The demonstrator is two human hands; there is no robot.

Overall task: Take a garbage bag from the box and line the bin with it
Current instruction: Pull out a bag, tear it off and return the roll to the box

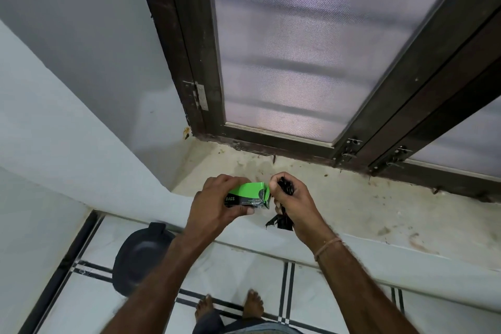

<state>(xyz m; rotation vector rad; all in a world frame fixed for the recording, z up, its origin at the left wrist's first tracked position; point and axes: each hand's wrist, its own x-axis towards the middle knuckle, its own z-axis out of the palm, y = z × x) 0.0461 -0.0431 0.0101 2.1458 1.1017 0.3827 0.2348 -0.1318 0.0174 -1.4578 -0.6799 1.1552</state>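
Observation:
My left hand (pixel 217 199) grips a small green and black box of garbage bags (pixel 248 194), held level above the window sill with its open end facing right. My right hand (pixel 294 202) is closed around a crumpled black garbage bag (pixel 284 221) right at the box's open end; bag ends stick out above and below my fist. The dark bin (pixel 138 256) stands on the floor below my left forearm, its lid closed, partly hidden by the arm.
A stained stone window sill (pixel 352 206) runs under my hands, backed by a brown-framed mesh window (pixel 292 49). White wall on the left. A white tiled floor (pixel 311 304) with black stripes lies below, with my bare feet (pixel 230 306) on it.

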